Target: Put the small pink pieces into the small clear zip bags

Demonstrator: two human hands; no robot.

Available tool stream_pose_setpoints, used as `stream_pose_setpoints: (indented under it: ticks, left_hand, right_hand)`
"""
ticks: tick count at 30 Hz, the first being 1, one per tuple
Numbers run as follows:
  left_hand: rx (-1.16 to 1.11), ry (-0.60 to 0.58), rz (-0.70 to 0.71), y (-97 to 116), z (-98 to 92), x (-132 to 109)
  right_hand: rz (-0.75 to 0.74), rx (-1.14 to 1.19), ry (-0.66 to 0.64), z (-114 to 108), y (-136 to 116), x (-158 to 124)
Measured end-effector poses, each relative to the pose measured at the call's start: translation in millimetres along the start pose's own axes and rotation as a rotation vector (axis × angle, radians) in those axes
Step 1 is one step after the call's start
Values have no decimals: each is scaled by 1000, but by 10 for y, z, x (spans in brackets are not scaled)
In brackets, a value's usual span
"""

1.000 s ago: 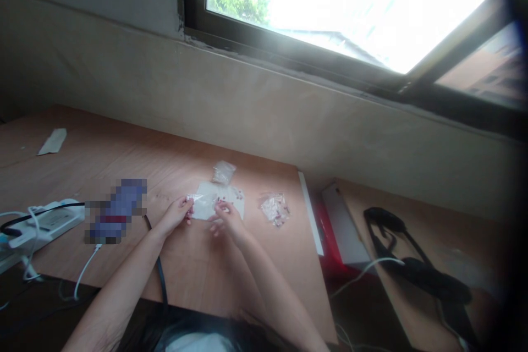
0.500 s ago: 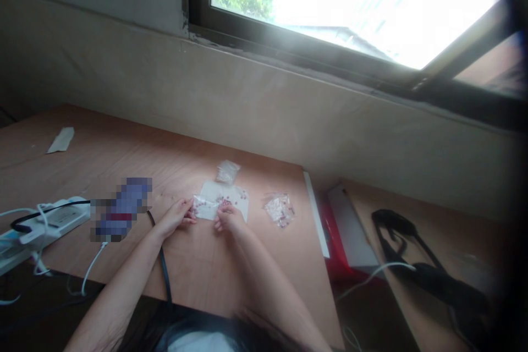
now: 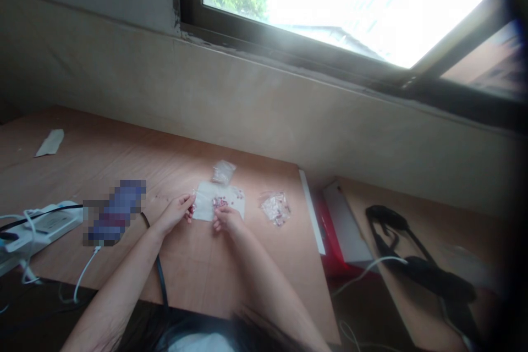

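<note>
One white sheet [image 3: 203, 208] lies on the desk [image 3: 198, 269] between the two hands' fingers, its long axis running left to right from one hand toward the other. Small reddish beads [image 3: 220, 201], too tiny to count, cluster just beyond the right fingers, with a few scattered farther off. The left hand [image 3: 177, 213] has its fingers drawn together at the sheet's left edge; the right hand [image 3: 229, 221] curls its fingers beside the beads. What either grasps cannot be told. One clear bag [image 3: 223, 172] lies beyond both; clear packets [image 3: 276, 209], uncountable, lie right of the right fingers.
</note>
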State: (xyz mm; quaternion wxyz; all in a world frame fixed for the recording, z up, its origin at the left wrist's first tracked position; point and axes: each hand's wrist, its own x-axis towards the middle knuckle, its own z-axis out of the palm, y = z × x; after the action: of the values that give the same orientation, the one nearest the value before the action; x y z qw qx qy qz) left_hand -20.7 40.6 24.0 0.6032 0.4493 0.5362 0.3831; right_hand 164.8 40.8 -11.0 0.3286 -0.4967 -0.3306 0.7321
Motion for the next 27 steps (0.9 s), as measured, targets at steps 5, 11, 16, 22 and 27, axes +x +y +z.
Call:
stream_pose_setpoints:
  ticks: [5,11,16,22,27]
  left_hand:
    - [-15,-32,22,111,142,11]
    - [-11,-40,91,240,255,-10]
    - [-54,-55,89,294,233,-93]
    - [187,-395,43,487,147,-338]
    - [263,-129,118,501,162,-231]
  right_hand:
    - [0,28,13,-10,-26,-20]
    - [13,95,-20,-45,-68,-45]
    - [23,146,1,-43,-194,-145]
    - [-204,-23,217,-149,-421,-324]
    - [-446,-368,444,-191,-661,-506]
